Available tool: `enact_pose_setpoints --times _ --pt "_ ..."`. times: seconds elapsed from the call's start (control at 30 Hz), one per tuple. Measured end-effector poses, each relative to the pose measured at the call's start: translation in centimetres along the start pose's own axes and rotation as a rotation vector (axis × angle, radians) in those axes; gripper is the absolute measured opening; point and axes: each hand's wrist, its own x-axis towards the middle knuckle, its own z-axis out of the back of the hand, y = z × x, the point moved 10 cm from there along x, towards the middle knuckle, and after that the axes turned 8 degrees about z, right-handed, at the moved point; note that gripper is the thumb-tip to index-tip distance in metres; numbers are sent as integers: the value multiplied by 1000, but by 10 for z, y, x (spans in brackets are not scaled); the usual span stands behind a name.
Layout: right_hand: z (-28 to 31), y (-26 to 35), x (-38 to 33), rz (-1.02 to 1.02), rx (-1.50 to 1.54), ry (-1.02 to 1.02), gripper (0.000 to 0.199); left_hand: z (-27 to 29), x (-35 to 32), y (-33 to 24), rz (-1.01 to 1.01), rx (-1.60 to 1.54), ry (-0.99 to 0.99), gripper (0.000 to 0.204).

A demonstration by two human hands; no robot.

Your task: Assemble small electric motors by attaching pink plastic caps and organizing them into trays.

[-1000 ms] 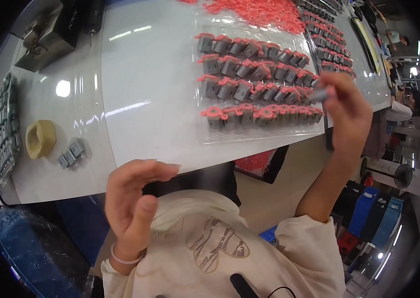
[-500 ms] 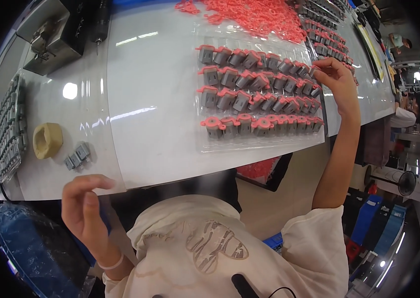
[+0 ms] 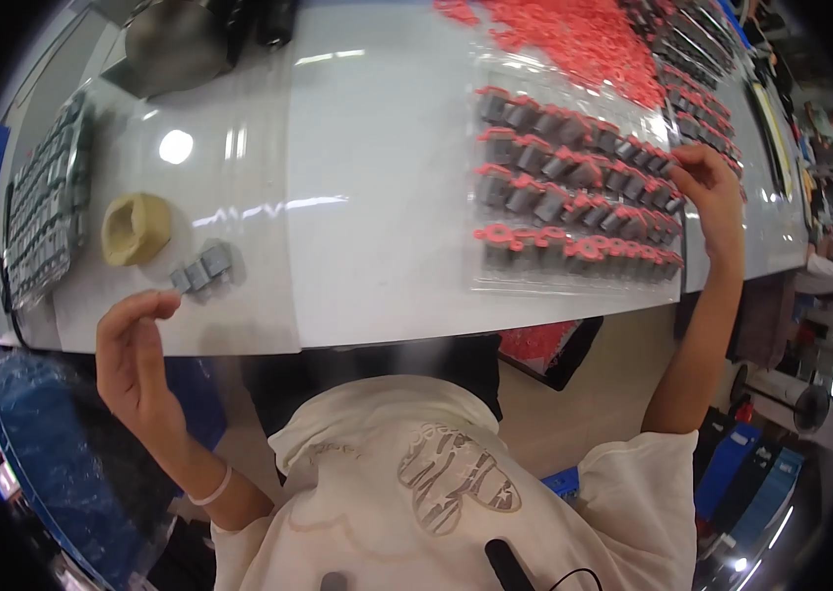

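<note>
Pink-capped grey parts (image 3: 587, 175) are arranged in four rows at two o'clock, many of them tilted; at nine o'clock, small grey blocks (image 3: 199, 273) (about three) lie close together.

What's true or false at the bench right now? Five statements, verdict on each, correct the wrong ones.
1. The right hand is at the right edge of the clear tray. True.
2. The yellow ring-shaped object lies to the right of the loose grey parts. False: it lies to their left.
3. The tray carries four rows of red-capped grey parts. True.
4. The left hand is at the tray's near edge. False: it is beside the loose grey parts.
5. The red pile on the tabletop lies beyond the tray's far side. True.
</note>
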Motion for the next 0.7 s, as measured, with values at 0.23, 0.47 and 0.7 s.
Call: enact_pose_setpoints --times 0.23,0.47,0.7 --pt "19 2 -11 77 -78 19 19 -6 16 -14 -165 376 18 18" --pt "30 27 -22 103 0 -202 40 -45 19 -17 -292 736 125 31" --pt "23 95 -11 205 63 -206 39 -63 24 -16 -233 562 164 29"
